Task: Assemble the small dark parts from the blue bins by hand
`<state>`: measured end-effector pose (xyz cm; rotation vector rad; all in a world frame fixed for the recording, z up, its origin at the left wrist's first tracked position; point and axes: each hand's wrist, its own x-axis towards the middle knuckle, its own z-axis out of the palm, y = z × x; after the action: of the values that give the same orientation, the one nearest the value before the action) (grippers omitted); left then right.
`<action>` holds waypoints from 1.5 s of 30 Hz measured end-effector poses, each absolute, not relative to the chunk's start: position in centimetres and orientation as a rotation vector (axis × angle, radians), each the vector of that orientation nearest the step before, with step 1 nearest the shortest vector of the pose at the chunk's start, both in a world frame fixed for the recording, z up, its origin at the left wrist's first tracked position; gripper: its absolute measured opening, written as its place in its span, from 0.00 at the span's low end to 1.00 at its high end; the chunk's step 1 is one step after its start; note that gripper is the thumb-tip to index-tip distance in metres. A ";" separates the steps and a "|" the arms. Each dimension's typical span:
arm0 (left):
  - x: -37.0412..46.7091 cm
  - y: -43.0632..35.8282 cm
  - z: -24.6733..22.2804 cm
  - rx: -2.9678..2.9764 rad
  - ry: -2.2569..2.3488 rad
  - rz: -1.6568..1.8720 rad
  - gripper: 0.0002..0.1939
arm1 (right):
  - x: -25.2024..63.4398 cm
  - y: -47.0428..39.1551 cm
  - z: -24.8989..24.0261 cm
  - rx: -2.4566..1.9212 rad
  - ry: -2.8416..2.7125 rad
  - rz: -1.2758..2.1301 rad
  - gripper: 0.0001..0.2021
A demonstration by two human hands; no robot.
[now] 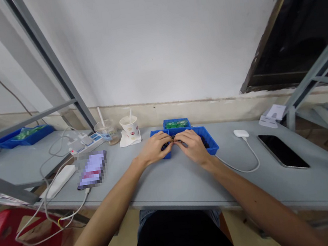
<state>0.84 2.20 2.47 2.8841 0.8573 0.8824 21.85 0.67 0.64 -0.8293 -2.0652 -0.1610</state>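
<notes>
Grey workbench (172,186), frame centre: my left hand (154,148) and right hand (191,145) pinched one small dark part (173,140) together over a blue bin (210,140), mid-assembly.

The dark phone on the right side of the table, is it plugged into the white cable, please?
No, the dark phone lies apart from the white cable, with bare table between them.

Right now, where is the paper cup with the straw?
In the head view, the paper cup stands on the table at the back, left of the hands, on a white napkin beside a clear plastic cup.
</notes>
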 end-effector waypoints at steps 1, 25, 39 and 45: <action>0.8 2.2 2.4 2.883 0.863 0.883 0.13 | 21.8 0.6 0.6 -0.825 -2.065 -0.159 0.09; 0.7 2.1 2.4 2.840 0.817 0.898 0.15 | 21.8 0.4 0.3 -0.800 -2.079 -0.027 0.11; 0.8 2.2 2.0 2.866 0.826 0.924 0.13 | 21.8 0.3 0.1 -0.777 -2.114 0.026 0.12; 0.7 2.3 2.2 2.847 0.823 0.958 0.14 | 21.8 0.2 0.2 -0.751 -2.096 -0.007 0.10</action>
<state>0.66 2.32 2.15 2.8465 0.8228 0.9584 21.84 0.21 0.17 -0.7510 -2.0960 -0.0075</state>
